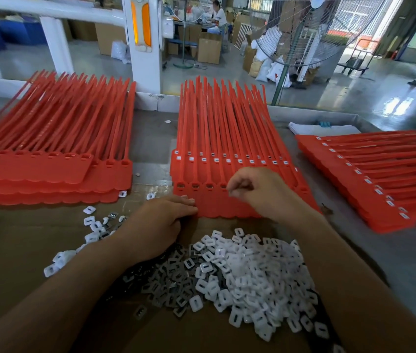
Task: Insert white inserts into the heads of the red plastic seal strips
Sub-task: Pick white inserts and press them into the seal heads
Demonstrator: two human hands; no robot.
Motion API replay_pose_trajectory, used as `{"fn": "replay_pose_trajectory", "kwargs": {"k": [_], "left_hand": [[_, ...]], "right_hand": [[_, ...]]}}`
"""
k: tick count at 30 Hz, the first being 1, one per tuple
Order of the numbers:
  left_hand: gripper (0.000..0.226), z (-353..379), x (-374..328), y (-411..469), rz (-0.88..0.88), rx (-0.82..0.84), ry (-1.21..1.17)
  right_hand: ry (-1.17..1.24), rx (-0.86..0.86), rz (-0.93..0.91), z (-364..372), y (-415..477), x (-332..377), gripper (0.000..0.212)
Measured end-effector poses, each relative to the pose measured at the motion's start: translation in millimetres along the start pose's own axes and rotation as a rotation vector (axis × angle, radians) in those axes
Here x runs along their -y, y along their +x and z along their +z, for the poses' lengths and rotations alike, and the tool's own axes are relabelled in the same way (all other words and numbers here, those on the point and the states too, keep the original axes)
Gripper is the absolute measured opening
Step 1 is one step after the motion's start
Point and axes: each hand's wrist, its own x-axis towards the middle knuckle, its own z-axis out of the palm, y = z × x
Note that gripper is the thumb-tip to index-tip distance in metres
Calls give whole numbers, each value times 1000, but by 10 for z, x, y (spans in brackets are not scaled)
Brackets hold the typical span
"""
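A person works at a grey table (405,263) with a brown cardboard sheet (18,250) laid over its near part. The middle stack of red plastic seal strips (227,133) lies straight ahead, with the flat heads toward the person and the thin tails pointing away. The top layer's front row shows open sockets on its left side, while the rows behind already carry white inserts.

The left hand (161,222) lies palm down on the cardboard. Its fingers are stretched out and rest against the front edge of that stack, gripping nothing. The right hand (255,189) hovers over the front row of heads with its fingers curled and the tips of thumb and forefinger drawn together. It is too blurred to tell whether an insert sits between them.

A loose heap of white square plastic inserts (255,276) lies on the cardboard between the forearms, with a patch of dark grey metal clips (168,273) at its left. A few more inserts are scattered to the left.

A second stack of red strips (48,138), its sockets unfilled, lies at the left. A third stack (380,174), fitted with inserts, lies at the right. A large standing fan (316,29) stands beyond the table.
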Motion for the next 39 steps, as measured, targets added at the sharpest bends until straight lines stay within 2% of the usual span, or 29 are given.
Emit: {"fn": "replay_pose_trajectory", "kwargs": {"k": [4,8,18,27,29,33,39], "left_hand": [[54,25,11,13,-18,-8,0],[53,27,19,11,-23,-3,-18],[53,17,6,7,-39,9,-39],[54,12,0,12,-47,20,-38],[54,9,-5,11,-47,22,-34],[54,5,-5,12,-47,22,-22],[54,17,2,10,-50,18,-21]], "right_hand": [[76,-261,107,-176,65,-340,19],[75,-363,212,-164,60,-592,16],[-31,-288,221,-125,82,-649,11],[-66,-288,211,-161,13,-650,21],[-134,-281,173,-179,8,-647,22],[-411,-140,123,-188,28,-619,36],[-477,-45,172,-208,9,-524,39]]}}
